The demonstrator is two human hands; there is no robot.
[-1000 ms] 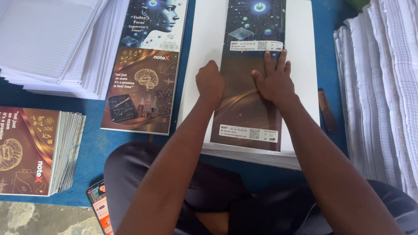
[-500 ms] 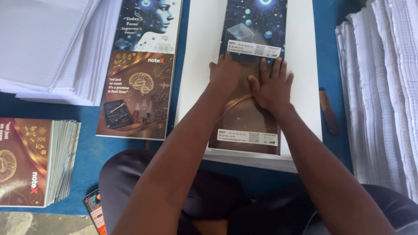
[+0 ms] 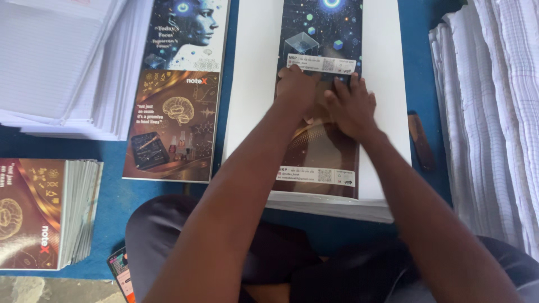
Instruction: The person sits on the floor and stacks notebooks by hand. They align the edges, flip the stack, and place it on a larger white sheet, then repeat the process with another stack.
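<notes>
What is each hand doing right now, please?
Left hand: loosely curled, knuckles up, pressing on the dark cover strip; holds nothing.
Right hand: open, fingers spread, flat on the same strip; holds nothing.

Flat blue work surface (image 3: 112, 193), seen from above. At far left, a spread heap of white ruled paper sheets (image 3: 56, 62); below it, near the left edge, a neat pile of brown-and-gold printed notebook covers (image 3: 33, 213). Left of centre, a long printed cover sheet, dark blue above and brown below (image 3: 177, 90). At centre, a thick white paper stack (image 3: 255, 84) topped by a dark glossy cover strip (image 3: 320, 33). Just right of that stack, a small brown wooden tool (image 3: 421, 140). Along the right edge, tall bundles of white ruled paper (image 3: 494, 112).
</notes>
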